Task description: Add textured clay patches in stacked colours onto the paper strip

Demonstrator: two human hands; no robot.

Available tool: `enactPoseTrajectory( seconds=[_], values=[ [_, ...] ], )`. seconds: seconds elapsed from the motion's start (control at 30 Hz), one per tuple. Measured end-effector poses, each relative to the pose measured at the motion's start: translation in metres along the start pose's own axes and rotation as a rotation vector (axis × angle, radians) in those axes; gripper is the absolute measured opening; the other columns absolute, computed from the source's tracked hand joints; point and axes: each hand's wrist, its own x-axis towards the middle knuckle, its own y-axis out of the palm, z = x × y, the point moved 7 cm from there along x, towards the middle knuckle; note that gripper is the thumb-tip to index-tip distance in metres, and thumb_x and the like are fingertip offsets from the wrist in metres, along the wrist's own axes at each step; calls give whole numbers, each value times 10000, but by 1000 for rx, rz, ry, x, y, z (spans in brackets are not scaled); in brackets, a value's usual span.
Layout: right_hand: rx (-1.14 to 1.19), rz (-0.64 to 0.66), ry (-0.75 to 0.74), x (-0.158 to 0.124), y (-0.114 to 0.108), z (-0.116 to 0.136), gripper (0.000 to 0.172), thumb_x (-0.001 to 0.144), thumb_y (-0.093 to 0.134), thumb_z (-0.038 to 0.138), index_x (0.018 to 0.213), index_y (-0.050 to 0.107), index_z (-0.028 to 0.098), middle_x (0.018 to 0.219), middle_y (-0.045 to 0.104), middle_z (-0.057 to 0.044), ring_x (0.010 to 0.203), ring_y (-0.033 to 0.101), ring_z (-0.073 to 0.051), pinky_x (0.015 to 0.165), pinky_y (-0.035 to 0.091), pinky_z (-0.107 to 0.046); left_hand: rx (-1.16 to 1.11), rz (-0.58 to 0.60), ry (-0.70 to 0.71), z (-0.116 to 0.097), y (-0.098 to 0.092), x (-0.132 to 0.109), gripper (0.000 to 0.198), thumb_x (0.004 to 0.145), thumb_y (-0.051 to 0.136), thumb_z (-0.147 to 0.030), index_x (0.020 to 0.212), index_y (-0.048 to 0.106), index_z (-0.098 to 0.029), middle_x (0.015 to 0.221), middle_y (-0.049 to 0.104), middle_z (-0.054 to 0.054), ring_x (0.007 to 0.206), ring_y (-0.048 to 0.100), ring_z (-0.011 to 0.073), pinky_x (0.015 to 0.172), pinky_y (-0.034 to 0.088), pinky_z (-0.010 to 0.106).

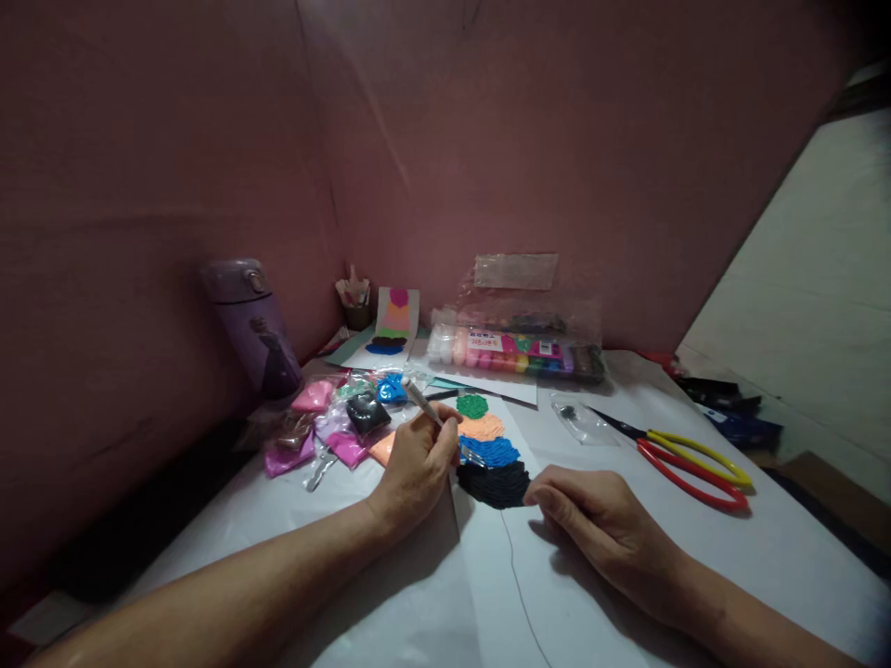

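Note:
My left hand [418, 464] is closed around a light pen-like tool [420, 399], its tip side near the blue band. A white sheet [487, 575] carries textured clay: a green patch [472, 406] on top, then peach [482, 427], blue [496, 452] and black [496, 484] bands. At the right end of the black clay, my right hand [591, 510] has thumb and forefinger pinched together; whatever lies between them is too small to make out. A thin curved line runs down the sheet below the black band.
Clay packets [348, 447] lie to the left, near a purple bottle [251, 325]. A bag of colored clay [515, 351] and a finished-looking picture [393, 325] are behind. Scissors [689, 464] and a small clear bag [583, 422] lie at right.

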Motion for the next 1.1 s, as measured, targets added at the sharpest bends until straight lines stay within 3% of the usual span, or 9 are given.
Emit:
enactPoseTrajectory(
  seconds=[0.1,0.23,0.33,0.4,0.53,0.67,0.8,0.97,1.1],
  values=[
    [-47,-180,-138,-3,-12,10,151,916,461,208,906,609,181,734,559,-22,625,532,-131,569,447,-233,-45,34,126,-12,3,-7,204,898,443,-301,831,561,-148,613,560,-7,540,510,93,537,419,211],
    [-202,-248,-345,-10,-11,30,378,869,492,87,1233,517,184,868,538,-65,707,548,-150,615,466,-266,-88,239,542,-48,17,-32,180,876,496,-231,785,611,-127,692,615,47,628,569,109,604,468,215],
    [-249,-170,-464,-14,1,42,310,836,518,94,1126,574,190,770,508,-39,652,532,-156,538,435,-259,3,364,787,-68,27,-56,158,859,519,-206,808,637,-115,722,634,70,664,603,123,603,482,200],
    [-241,-149,-495,-15,5,44,179,825,529,117,971,599,194,698,480,-14,584,501,-147,483,389,-251,101,294,857,-75,25,-64,182,878,484,-209,886,642,-120,694,625,50,613,592,107,550,463,182],
    [-197,-168,-396,-12,3,32,161,843,496,94,955,553,194,728,520,-22,606,511,-150,517,405,-260,241,116,804,-75,20,-66,285,898,458,-363,949,595,-117,669,625,36,579,562,111,524,438,211],
    [-108,-348,-221,-8,-14,17,146,887,468,102,943,542,215,773,554,-9,687,547,-144,628,447,-252,506,361,926,-63,48,-78,358,827,514,-488,699,556,-156,623,586,19,574,504,128,513,394,249],
    [-104,-303,-42,-3,-13,7,122,933,438,203,944,558,223,839,587,-10,737,569,-147,667,450,-252,721,542,967,-48,67,-86,399,794,522,-559,734,536,-165,756,616,27,640,483,144,525,358,276],
    [-76,-243,58,0,-9,1,131,946,411,274,961,532,224,776,576,4,687,547,-149,616,443,-258,774,468,1085,-47,71,-99,172,853,549,-329,877,552,-159,909,645,37,685,484,141,519,328,273],
    [-35,-180,77,1,-3,1,157,940,425,286,856,538,218,726,557,11,656,524,-147,604,435,-265,708,399,1162,-45,72,-110,187,847,565,-326,943,565,-165,924,660,33,662,479,142,499,319,271]
  ],
)
